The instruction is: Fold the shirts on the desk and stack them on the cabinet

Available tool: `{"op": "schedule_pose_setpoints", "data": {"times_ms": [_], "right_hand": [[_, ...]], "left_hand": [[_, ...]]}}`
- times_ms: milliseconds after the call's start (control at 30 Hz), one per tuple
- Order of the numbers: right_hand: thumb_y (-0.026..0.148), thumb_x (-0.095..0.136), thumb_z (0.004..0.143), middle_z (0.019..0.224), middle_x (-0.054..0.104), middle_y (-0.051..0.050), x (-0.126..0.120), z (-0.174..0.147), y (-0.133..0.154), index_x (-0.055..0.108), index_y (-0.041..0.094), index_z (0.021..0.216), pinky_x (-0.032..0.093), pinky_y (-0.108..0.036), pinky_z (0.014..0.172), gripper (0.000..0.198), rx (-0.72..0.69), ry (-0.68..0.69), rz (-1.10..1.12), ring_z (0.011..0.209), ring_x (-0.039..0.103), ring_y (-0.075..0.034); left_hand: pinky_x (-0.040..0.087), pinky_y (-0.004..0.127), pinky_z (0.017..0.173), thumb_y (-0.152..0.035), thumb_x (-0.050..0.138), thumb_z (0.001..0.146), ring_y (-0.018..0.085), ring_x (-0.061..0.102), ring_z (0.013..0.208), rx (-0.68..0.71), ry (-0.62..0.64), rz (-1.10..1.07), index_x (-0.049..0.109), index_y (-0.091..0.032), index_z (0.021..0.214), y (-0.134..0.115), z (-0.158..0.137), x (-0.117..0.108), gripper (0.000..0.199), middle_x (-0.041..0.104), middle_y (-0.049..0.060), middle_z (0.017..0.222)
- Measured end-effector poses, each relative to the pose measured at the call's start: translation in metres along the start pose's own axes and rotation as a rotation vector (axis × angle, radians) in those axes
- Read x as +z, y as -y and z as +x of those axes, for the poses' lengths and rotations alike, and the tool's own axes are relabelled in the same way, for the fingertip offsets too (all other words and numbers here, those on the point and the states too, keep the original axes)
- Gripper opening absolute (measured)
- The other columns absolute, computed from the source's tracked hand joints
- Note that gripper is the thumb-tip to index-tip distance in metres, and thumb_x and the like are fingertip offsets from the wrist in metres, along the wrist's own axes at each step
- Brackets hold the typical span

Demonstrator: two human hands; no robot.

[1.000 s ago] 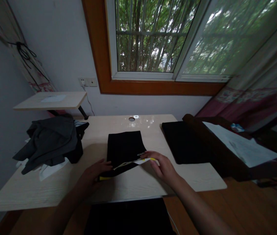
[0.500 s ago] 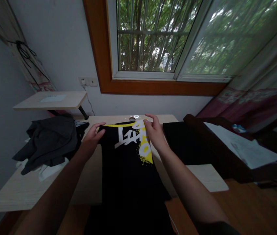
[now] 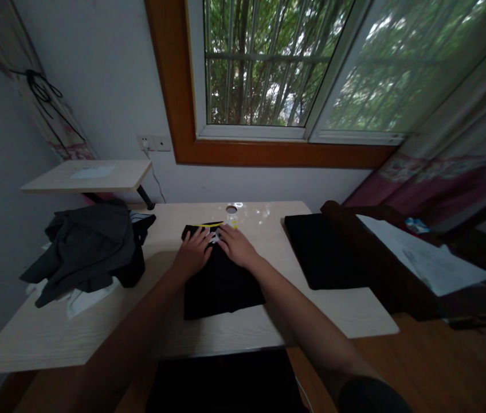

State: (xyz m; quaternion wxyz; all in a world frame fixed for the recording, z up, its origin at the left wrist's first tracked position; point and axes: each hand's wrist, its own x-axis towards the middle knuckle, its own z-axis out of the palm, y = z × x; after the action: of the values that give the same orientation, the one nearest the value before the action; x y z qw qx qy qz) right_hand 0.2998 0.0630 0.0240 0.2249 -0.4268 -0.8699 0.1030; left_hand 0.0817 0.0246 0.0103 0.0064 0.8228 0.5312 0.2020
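At far left, a raised shelf (image 3: 128, 178) bore a sheet of paper (image 3: 92, 172). Just in front of it, a loose heap of dark grey clothing (image 3: 90, 244) lay on the pale wooden surface (image 3: 32, 344), with white cloth (image 3: 90, 298) poking out beneath. To the right of the heap, near the middle of the surface, a black garment (image 3: 221, 289) lay folded into a rough rectangle, white and yellow print (image 3: 214, 236) showing along its far edge. The person's left hand (image 3: 192, 251) rested palm down on the garment's far left part, fingers spread; the right hand (image 3: 236, 246) lay just beside it, thumb and fingers apart near the print. Neither grip was closed on cloth. Judging by this pose, pressing the fold down well called for light, even pressure, palms worked outward from the middle, and the far corners drawn level so that the layers did not slide or bunch. Farther right, well apart from the hands, a flat black piece (image 3: 326, 252) lay on the surface, probably folded cloth, though dim light hid its detail. At far right, dark brown furniture (image 3: 391, 281) carried a large pale sheet (image 3: 421, 252). No container could be made out.
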Motion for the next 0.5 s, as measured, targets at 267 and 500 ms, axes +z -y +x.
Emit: {"op": "schedule_pose_setpoints", "data": {"times_ms": [267, 500], "right_hand": [[0.043, 0.040, 0.105, 0.161, 0.037, -0.010, 0.004, -0.030, -0.027, 0.040, 0.024, 0.156, 0.026, -0.053, 0.123, 0.054, 0.049, 0.126, -0.200, 0.150, 0.034, -0.027], [0.032, 0.043, 0.104, 0.159, 0.042, -0.006, -0.012, -0.074, -0.046, 0.047, 0.028, 0.151, 0.030, -0.056, 0.121, 0.047, 0.066, 0.071, -0.200, 0.149, 0.036, -0.029]], "left_hand": [[0.022, 0.062, 0.121, -0.038, 0.040, 0.102, 0.030, 0.027, 0.153, -0.048, 0.135, 0.135, 0.040, -0.028, 0.155, 0.013, -0.030, 0.007, 0.054, 0.035, 0.007, 0.164], [0.028, 0.056, 0.122, -0.030, 0.039, 0.103, 0.028, 0.029, 0.152, 0.066, 0.160, 0.070, 0.044, -0.031, 0.152, 0.038, -0.079, -0.012, 0.049, 0.034, 0.004, 0.165]]}}
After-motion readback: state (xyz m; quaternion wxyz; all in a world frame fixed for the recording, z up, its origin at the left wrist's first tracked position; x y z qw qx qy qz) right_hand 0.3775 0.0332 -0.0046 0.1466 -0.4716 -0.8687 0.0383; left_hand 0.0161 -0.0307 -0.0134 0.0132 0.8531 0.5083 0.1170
